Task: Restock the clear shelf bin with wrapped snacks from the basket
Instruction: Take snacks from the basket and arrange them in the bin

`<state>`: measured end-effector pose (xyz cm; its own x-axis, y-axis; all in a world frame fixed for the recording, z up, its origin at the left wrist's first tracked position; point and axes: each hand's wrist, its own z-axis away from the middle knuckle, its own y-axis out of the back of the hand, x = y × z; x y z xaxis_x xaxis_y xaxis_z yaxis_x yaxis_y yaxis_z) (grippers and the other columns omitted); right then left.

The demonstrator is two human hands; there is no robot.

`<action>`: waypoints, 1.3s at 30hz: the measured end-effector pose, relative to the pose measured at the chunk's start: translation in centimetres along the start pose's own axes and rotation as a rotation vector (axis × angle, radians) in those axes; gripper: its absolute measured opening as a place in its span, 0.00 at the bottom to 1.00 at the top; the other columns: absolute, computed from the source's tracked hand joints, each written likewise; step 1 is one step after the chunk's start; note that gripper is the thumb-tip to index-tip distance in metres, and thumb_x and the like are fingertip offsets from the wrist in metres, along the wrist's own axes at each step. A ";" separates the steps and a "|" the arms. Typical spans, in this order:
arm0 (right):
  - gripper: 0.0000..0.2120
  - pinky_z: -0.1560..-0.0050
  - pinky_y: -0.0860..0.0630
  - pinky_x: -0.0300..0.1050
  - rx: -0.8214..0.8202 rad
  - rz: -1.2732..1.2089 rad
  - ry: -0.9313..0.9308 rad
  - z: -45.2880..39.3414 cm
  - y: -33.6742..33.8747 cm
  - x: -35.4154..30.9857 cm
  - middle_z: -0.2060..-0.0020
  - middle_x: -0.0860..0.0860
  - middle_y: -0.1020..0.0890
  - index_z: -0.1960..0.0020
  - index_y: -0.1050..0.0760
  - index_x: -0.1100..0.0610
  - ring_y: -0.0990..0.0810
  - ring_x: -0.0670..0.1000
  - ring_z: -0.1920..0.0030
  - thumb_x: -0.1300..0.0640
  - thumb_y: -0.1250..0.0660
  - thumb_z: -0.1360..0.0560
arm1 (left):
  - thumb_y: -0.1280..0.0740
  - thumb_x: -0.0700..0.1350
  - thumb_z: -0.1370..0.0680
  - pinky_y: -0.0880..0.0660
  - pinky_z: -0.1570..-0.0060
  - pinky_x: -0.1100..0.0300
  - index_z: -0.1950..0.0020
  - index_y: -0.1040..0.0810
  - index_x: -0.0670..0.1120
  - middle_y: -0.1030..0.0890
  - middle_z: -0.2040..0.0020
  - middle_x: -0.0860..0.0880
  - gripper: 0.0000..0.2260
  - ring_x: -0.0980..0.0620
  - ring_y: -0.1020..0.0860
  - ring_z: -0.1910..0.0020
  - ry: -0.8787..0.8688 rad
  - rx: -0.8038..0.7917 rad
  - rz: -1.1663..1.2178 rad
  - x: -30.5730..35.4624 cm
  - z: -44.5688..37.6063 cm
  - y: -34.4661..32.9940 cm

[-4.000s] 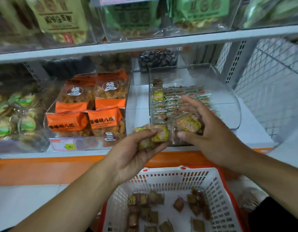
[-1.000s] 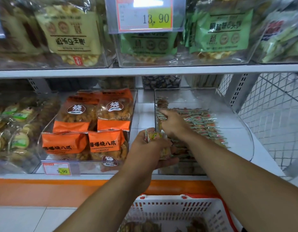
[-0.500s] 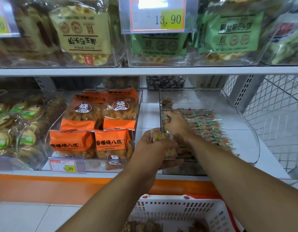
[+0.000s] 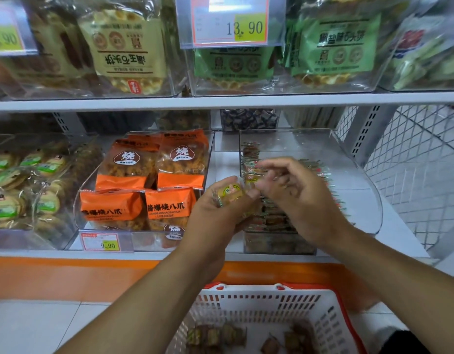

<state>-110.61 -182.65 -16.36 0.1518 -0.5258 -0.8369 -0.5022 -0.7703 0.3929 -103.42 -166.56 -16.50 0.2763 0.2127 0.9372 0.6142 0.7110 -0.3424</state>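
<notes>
From the head camera I see my left hand (image 4: 222,213) in front of the clear shelf bin (image 4: 353,175), its fingers curled around a small bundle of wrapped snacks (image 4: 231,192) with a yellow-green label on top. My right hand (image 4: 294,198) is just at 3 o'clock of it, fingertips meeting the bundle; the motion blur hides whether they already pinch a snack, so I cannot tell its grip. Behind both hands the bin holds rows of small wrapped snacks along its left side. At 9 o'clock of the bin stands another bin with orange packets (image 4: 169,205). At 6 o'clock, low in the view, the white basket (image 4: 259,300) with a red rim holds some brown wrapped pieces.
</notes>
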 end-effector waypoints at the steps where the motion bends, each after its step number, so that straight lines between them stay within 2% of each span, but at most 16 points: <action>1: 0.22 0.54 0.19 0.41 -0.060 -0.035 -0.016 0.7 0.1 -0.3 0.49 0.42 0.21 0.36 0.26 0.37 0.19 0.46 0.49 0.34 0.29 0.28 | 0.25 0.47 0.28 0.17 0.48 0.58 0.49 0.14 0.54 0.13 0.48 0.47 0.09 0.50 0.15 0.48 -0.012 -0.021 0.018 0.1 0.1 -0.1; 4: 0.29 0.52 0.17 0.43 -0.108 -0.175 -0.112 2.1 -0.2 -0.6 0.47 0.43 0.18 0.34 0.27 0.38 0.16 0.45 0.48 0.38 0.23 0.33 | 0.28 0.44 0.25 0.18 0.51 0.61 0.36 0.19 0.43 0.14 0.44 0.42 0.18 0.47 0.15 0.44 -0.008 -0.054 0.134 0.2 0.3 -0.7; 6: 0.29 0.51 0.18 0.41 -0.098 -0.293 -0.182 2.6 -0.5 -0.6 0.46 0.44 0.16 0.32 0.26 0.41 0.16 0.45 0.45 0.46 0.23 0.32 | 0.30 0.44 0.23 0.19 0.45 0.57 0.32 0.22 0.43 0.16 0.41 0.39 0.19 0.42 0.17 0.40 0.011 -0.066 0.135 0.0 0.4 -1.2; 8: 0.31 0.46 0.18 0.46 -0.112 -0.465 -0.265 2.8 -0.5 -0.5 0.44 0.49 0.15 0.29 0.27 0.45 0.16 0.50 0.42 0.54 0.24 0.31 | 0.32 0.44 0.21 0.23 0.38 0.50 0.29 0.25 0.44 0.18 0.38 0.36 0.20 0.39 0.20 0.37 0.028 -0.084 0.125 -0.2 0.5 -1.8; 9: 0.31 0.44 0.18 0.49 -0.125 -0.559 -0.305 2.8 -0.4 -0.5 0.44 0.51 0.15 0.29 0.27 0.47 0.16 0.52 0.41 0.57 0.25 0.31 | 0.34 0.44 0.21 0.24 0.39 0.49 0.28 0.26 0.44 0.19 0.37 0.34 0.20 0.38 0.20 0.38 0.036 -0.102 0.136 -0.2 0.5 -2.0; 11: 0.28 0.41 0.19 0.54 -0.135 -0.707 -0.375 2.6 0.0 -0.7 0.44 0.54 0.14 0.29 0.26 0.51 0.16 0.56 0.41 0.63 0.29 0.28 | 0.37 0.43 0.19 0.24 0.42 0.49 0.27 0.28 0.42 0.21 0.36 0.33 0.20 0.38 0.21 0.39 0.057 -0.127 0.176 0.0 0.5 -2.4; 13: 0.21 0.43 0.18 0.53 -0.110 -0.762 -0.420 2.3 0.2 -0.8 0.45 0.56 0.14 0.34 0.22 0.53 0.16 0.57 0.41 0.67 0.32 0.24 | 0.41 0.44 0.18 0.28 0.39 0.46 0.26 0.29 0.40 0.23 0.33 0.33 0.20 0.39 0.22 0.38 0.079 -0.108 0.220 0.0 0.3 -2.5; 15: 0.16 0.49 0.17 0.48 -0.085 -0.795 -0.441 2.2 0.3 -0.9 0.46 0.57 0.14 0.39 0.19 0.54 0.15 0.57 0.43 0.68 0.34 0.22 | 0.44 0.45 0.18 0.29 0.38 0.48 0.27 0.27 0.40 0.20 0.35 0.35 0.21 0.42 0.21 0.40 0.086 -0.085 0.278 0.0 0.2 -2.5; 17: 0.12 0.52 0.17 0.45 -0.048 -0.806 -0.446 2.2 0.3 -0.9 0.48 0.57 0.13 0.42 0.19 0.58 0.14 0.55 0.46 0.68 0.35 0.21 | 0.41 0.48 0.20 0.28 0.38 0.51 0.29 0.25 0.40 0.18 0.39 0.39 0.22 0.45 0.20 0.42 0.087 -0.077 0.328 0.0 0.1 -2.6; 20: 0.09 0.56 0.17 0.44 0.088 -0.780 -0.479 2.1 0.8 -0.7 0.49 0.56 0.13 0.42 0.22 0.62 0.13 0.53 0.51 0.68 0.34 0.21 | 0.43 0.48 0.19 0.32 0.30 0.49 0.27 0.28 0.38 0.20 0.34 0.40 0.23 0.44 0.22 0.37 0.093 -0.041 0.401 0.0 -0.2 -2.6; 23: 0.08 0.61 0.17 0.44 0.175 -0.761 -0.479 1.7 2.0 -1.0 0.53 0.55 0.13 0.43 0.22 0.60 0.13 0.53 0.57 0.67 0.35 0.21 | 0.46 0.49 0.15 0.34 0.25 0.46 0.29 0.26 0.38 0.20 0.33 0.39 0.22 0.42 0.25 0.30 0.106 -0.004 0.436 -0.1 -0.6 -2.3; 28: 0.12 0.61 0.18 0.45 0.084 -0.804 -0.442 1.5 3.0 -1.0 0.50 0.62 0.14 0.44 0.23 0.61 0.14 0.58 0.55 0.69 0.30 0.26 | 0.48 0.53 0.14 0.30 0.29 0.48 0.31 0.24 0.39 0.20 0.34 0.38 0.23 0.44 0.21 0.34 0.103 0.006 0.392 0.0 -0.4 -2.6; 31: 0.14 0.61 0.19 0.40 0.028 -0.648 -0.379 2.2 2.1 -0.9 0.52 0.55 0.14 0.45 0.21 0.57 0.13 0.50 0.55 0.69 0.26 0.28 | 0.47 0.52 0.15 0.25 0.37 0.49 0.31 0.24 0.40 0.19 0.36 0.39 0.22 0.45 0.20 0.42 0.103 -0.041 0.279 -0.2 -0.2 -2.8; 35: 0.17 0.56 0.20 0.35 -0.017 -0.039 -0.046 2.1 3.3 -1.1 0.55 0.40 0.15 0.49 0.17 0.44 0.17 0.41 0.53 0.65 0.25 0.30 | 0.46 0.52 0.14 0.19 0.46 0.52 0.33 0.22 0.45 0.15 0.43 0.42 0.19 0.45 0.16 0.45 0.065 -0.066 -0.119 -1.2 -0.1 -2.5; 37: 0.20 0.48 0.23 0.34 -0.172 0.115 0.030 1.8 4.4 -1.3 0.50 0.37 0.16 0.46 0.18 0.39 0.19 0.39 0.47 0.62 0.25 0.29 | 0.47 0.61 0.15 0.19 0.55 0.56 0.36 0.19 0.46 0.14 0.47 0.42 0.25 0.47 0.15 0.50 0.137 -0.151 -0.197 -1.3 0.2 -2.0; 39: 0.27 0.43 0.25 0.35 -0.323 0.243 0.023 1.8 5.0 -1.4 0.44 0.35 0.18 0.38 0.23 0.34 0.21 0.37 0.42 0.60 0.24 0.28 | 0.46 0.74 0.24 0.21 0.63 0.62 0.37 0.18 0.46 0.14 0.48 0.40 0.36 0.49 0.15 0.56 0.203 -0.246 -0.290 -0.7 0.0 -2.7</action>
<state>-114.85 -185.12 -13.96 0.0825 -0.7121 -0.6972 -0.2328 -0.6940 0.6813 -105.24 -168.62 -16.20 0.1909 -0.1263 0.9735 0.8392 0.5354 -0.0952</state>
